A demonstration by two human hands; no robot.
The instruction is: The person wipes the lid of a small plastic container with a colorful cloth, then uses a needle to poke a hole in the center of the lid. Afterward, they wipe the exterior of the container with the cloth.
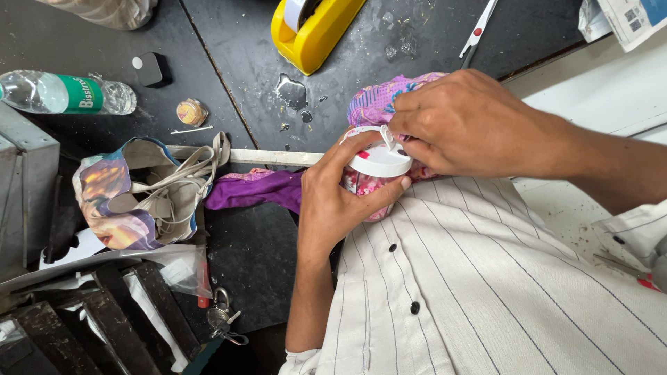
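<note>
My left hand (332, 198) grips a small clear jar (367, 186) of pink and red pieces, held against my striped white shirt. The jar carries a white lid (379, 162). My right hand (462, 125) comes in from the right and pinches the thin white plastic strip at the lid's rim. Right behind the hands lies a pink and purple patterned cloth (379, 101), and a purple cloth (253, 189) lies to the left of my left wrist.
On the dark table sit a yellow tape dispenser (313, 31), a plastic water bottle (62, 92), a small black block (149, 68), a printed cloth bag with straps (146, 194), a white ruler (267, 157), scissors (478, 31) and keys (224, 321).
</note>
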